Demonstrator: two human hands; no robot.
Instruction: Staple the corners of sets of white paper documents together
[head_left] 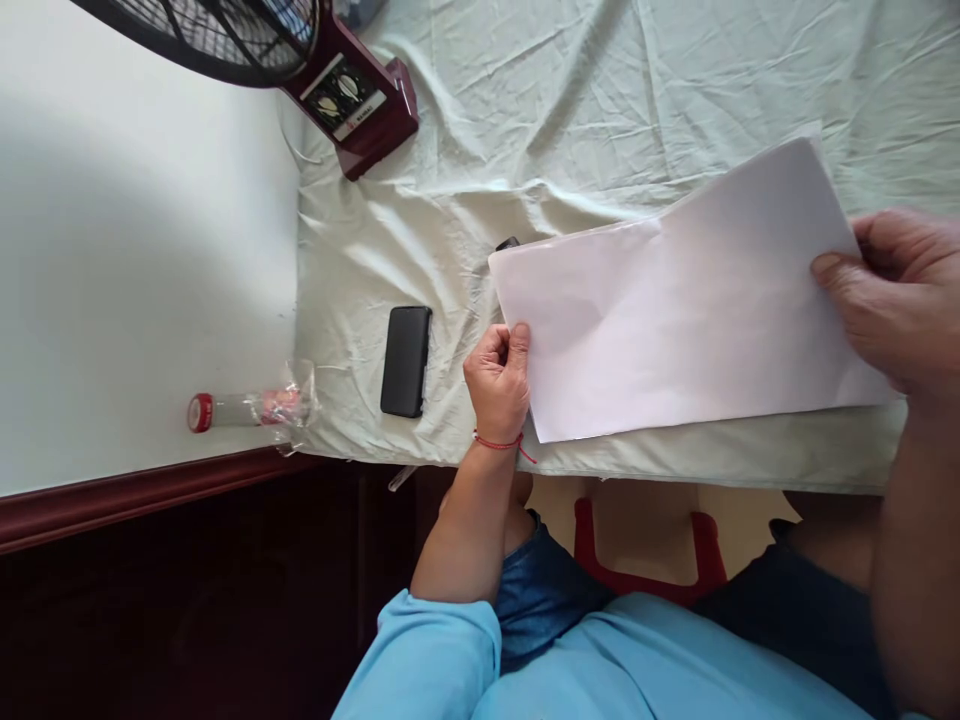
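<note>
Over the near edge of the cloth-covered worktop (570, 110), in the head view, we hold a folded white sheet of paper (675, 320) between our two hands. Our left hand (499, 385) pinches the sheet's near-left edge, thumb on top and fingers curled under; our right hand (900, 300) grips the right end, thumb pressed over the edge, so both hands are closed on the paper. The sheet hangs just above the cloth, its far layer standing slightly proud of the near one, which suggests a loose fold. We judge it very light and limp: it would sag if held by one corner, it creases at the least squeeze, and it tears easily. Edges and corners are the sensible places to take it, with a flat pinch. On the pale wrinkled cloth a black phone (406, 361) lies left of our left hand, and a small dark object (508, 243) peeks out behind the sheet's far-left corner. Farther left, a clear bottle with a red cap (244, 409) lies on its side, and a maroon fan base (352, 95) stands at the far left.
</note>
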